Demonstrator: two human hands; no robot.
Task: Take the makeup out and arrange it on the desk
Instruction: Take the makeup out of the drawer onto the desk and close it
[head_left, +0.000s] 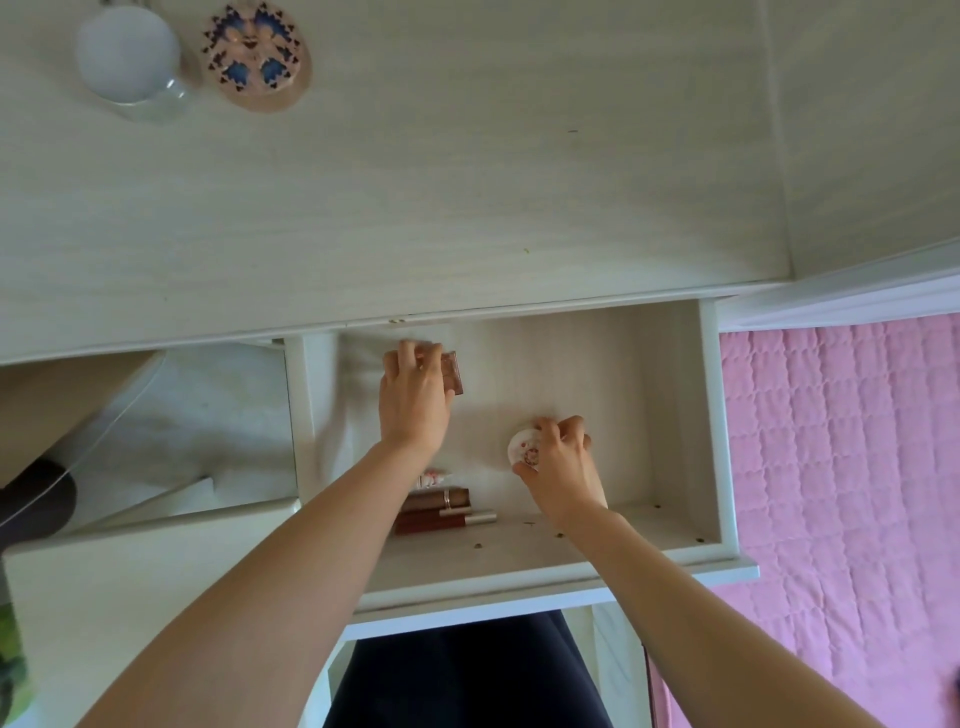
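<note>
An open white drawer (709, 415) sticks out below the white desk (415, 208). Inside it, my left hand (415, 400) is closed around a brown rectangular palette (454, 371) near the back. My right hand (563, 457) grips a round white compact (522, 447) with a pink print. By the drawer's front left lie a small pink-and-white tube (432, 477), a brown lipstick (441, 500) and two reddish lip gloss tubes (441, 519), partly hidden behind my left forearm.
A white mug (130, 57) and a round patterned coaster (254, 52) stand at the desk's far left. A pink quilted bed cover (841, 467) lies to the right of the drawer. A lower shelf area shows on the left.
</note>
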